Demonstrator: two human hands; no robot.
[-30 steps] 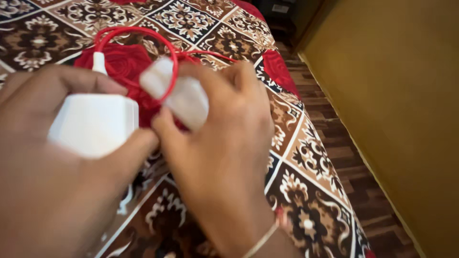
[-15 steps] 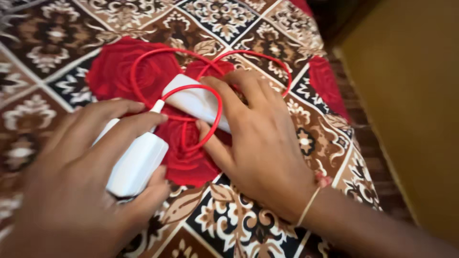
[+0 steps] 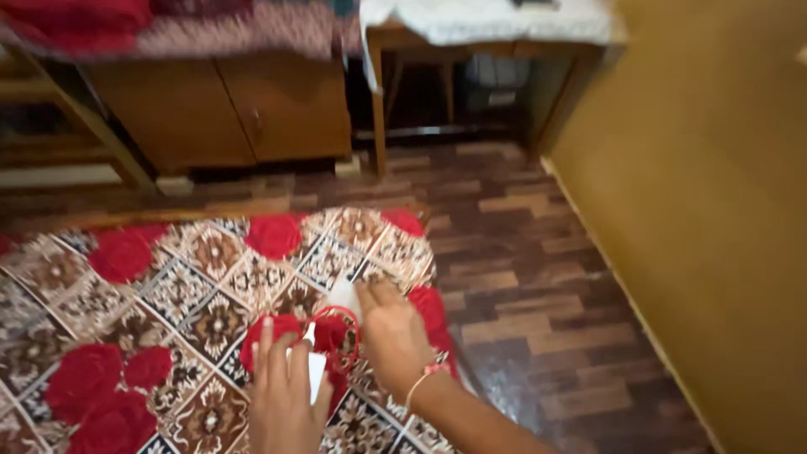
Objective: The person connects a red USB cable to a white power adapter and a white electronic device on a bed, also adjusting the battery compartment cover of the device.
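Hands come first, low in the view, both resting on a patterned bedspread [image 3: 168, 294] of brown tiles and red roses. Under the left hand [image 3: 282, 395] lies a white charger block [image 3: 316, 374]; the fingers [image 3: 267, 345] lie stretched flat and close together over it, so only its right edge shows beside the thumb. A red cable [image 3: 340, 324] leaves the top of the block and curls in a loop between the two hands, lying on the bedspread. The right hand [image 3: 391, 336] rests just beside that loop, fingers bent down onto a small white piece [image 3: 343, 294] at its tips; whether they pinch it I cannot tell. A thin bracelet [image 3: 420, 382] circles the right wrist. Beyond the bed runs a dark wooden floor [image 3: 504, 252], then a brown cabinet [image 3: 244, 109] and a wooden table [image 3: 471, 42] with a white cloth. A yellow wall [image 3: 714, 210] stands at the right.
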